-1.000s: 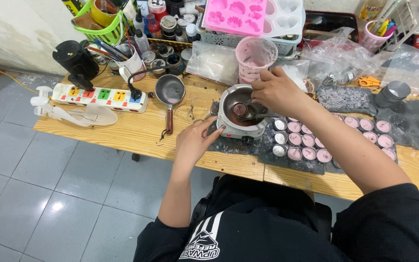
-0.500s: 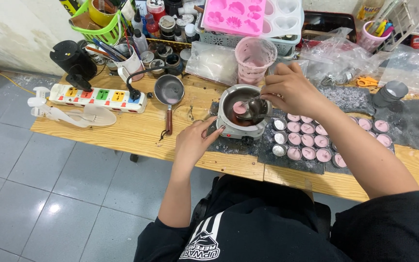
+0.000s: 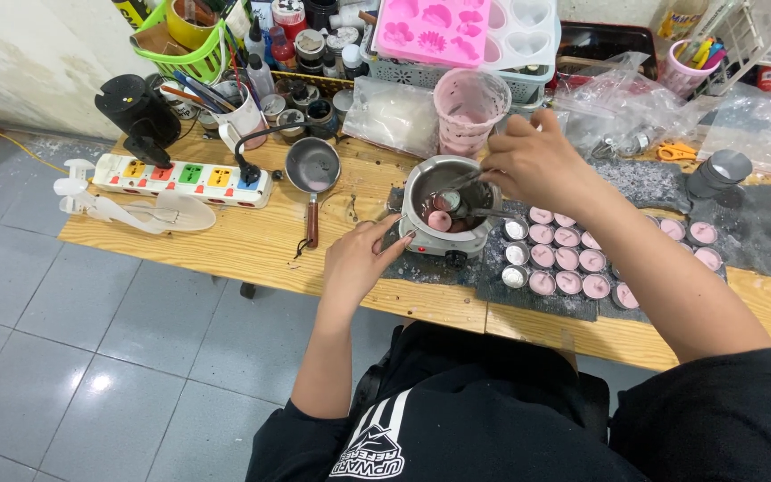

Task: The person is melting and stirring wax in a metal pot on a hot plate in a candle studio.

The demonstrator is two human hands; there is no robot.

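Pinching what seems a metal tool, right hand [image 3: 537,165] works over melting pot [image 3: 421,183]; left hand [image 3: 359,261] steadies it, loosely curled.

Bare forearms, left hand [image 3: 356,261], right hand [image 3: 537,163], black short-sleeved shirt, white striped emblem on chest

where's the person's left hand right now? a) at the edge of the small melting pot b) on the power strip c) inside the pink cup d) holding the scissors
a: the left hand rests on the table with its fingertips against the near edge of the small melting pot.
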